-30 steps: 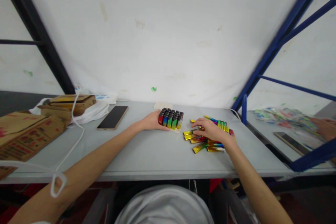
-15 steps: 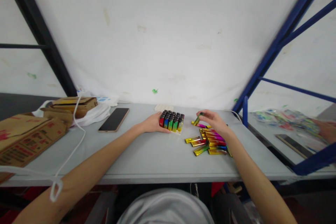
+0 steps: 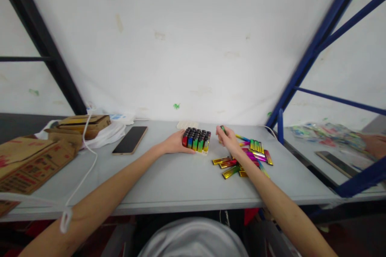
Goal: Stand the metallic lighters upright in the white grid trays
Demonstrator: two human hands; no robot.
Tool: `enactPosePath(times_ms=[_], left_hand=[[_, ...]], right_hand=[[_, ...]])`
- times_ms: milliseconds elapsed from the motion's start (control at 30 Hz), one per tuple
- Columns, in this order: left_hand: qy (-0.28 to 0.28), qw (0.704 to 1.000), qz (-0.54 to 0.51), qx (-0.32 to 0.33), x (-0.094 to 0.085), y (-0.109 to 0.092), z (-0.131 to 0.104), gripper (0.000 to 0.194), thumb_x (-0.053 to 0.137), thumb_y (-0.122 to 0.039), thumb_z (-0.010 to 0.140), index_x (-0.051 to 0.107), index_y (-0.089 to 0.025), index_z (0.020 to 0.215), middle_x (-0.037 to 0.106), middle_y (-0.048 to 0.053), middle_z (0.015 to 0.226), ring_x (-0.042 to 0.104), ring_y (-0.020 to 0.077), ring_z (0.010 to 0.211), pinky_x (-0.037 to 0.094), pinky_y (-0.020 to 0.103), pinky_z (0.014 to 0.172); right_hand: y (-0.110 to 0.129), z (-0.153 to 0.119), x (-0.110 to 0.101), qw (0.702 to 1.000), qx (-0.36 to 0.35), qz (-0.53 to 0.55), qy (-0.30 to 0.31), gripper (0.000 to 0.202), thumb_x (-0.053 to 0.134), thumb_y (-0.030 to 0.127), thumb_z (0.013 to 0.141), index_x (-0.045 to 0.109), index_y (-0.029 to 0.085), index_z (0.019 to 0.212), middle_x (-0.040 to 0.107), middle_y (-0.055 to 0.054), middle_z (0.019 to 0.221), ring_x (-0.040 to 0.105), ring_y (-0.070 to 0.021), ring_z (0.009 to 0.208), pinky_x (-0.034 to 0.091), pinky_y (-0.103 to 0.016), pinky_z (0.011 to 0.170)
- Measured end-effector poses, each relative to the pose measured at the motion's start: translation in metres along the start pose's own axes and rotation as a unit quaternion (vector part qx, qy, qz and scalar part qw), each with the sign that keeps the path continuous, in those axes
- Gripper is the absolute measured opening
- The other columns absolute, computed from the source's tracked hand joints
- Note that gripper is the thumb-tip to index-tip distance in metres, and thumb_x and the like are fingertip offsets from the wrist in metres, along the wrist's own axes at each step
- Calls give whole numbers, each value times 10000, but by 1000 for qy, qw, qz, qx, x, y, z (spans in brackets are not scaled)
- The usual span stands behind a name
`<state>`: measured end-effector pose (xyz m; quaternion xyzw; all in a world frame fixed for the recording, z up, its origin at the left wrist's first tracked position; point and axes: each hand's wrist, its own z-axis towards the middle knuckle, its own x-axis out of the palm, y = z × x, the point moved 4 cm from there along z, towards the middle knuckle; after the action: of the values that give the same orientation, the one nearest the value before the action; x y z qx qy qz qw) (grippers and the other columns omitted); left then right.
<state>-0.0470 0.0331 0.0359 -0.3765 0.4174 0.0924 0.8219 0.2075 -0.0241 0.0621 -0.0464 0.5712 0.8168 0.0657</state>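
both forearms [image 3: 126, 178] stretched forward, left hand [image 3: 175, 143] cupped, thumb [image 3: 189, 151] extended, right hand [image 3: 228, 139] curled, fingers [image 3: 219, 131] bent

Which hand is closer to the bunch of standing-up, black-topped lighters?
Left: the left hand grips the standing lighters at their left side, while the right hand is apart from them, off to their right.

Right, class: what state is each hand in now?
Left hand: closed around the side of the black-topped pieces.
Right hand: closed on a mostly hidden green piece.
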Motion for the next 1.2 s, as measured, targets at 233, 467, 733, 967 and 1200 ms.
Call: enactPosePath(times_ms=[233, 467, 733, 967, 1200], left_hand=[[-1, 1000, -11, -4, 0, -1, -1, 888, 928, -636, 596, 647, -212, 1324, 718, 92, 1285, 684, 342, 1169, 535, 445, 1073], [5, 1000, -8, -4, -2, -5, -1, 847, 929, -593, 616, 655, -213, 1323, 713, 86, 1293, 673, 346, 1200, 533, 437, 1077], [1, 1000, -13, -10, -2, -2, -2, 886, 941, -597, 601, 635, -224, 1344, 710, 92, 1301, 668, 340, 1193, 531, 449, 1073], [2, 1000, -21, -3, -1, -2, -1, 873, 938, -600, 606, 639, -222, 1334, 709, 92, 1301, 674, 331, 1172, 521, 458, 1082], [2, 1000, -13, -21, -1, 0, -1, 872, 933, -637, 581, 659, -215, 1293, 721, 101, 1259, 684, 348, 1155, 537, 469, 1052]], right_hand=[[-4, -11, 4, 981, -36, -188, -33, 515, 493, 630, 906, 394, 241, 584, 375, 34, 561, 369, -139, 562, 284, -302, 563], [-6, -12, 10, 974, -44, -216, -52, 367, 454, 484, 853, 394, 244, 580, 390, 25, 568, 404, -155, 574, 282, -304, 577], [1, -12, 6, 974, -82, -209, -37, 470, 491, 611, 974, 459, 238, 690, 453, 29, 628, 442, -159, 627, 354, -292, 602], [10, -17, 0, 985, -93, -136, 44, 461, 406, 645, 1044, 613, 234, 1063, 632, -36, 907, 591, -172, 691, 514, -312, 641], [23, -21, -1, 961, -156, -220, 51, 417, 462, 570, 1048, 686, 222, 995, 675, -59, 905, 617, -219, 826, 495, -342, 781]])
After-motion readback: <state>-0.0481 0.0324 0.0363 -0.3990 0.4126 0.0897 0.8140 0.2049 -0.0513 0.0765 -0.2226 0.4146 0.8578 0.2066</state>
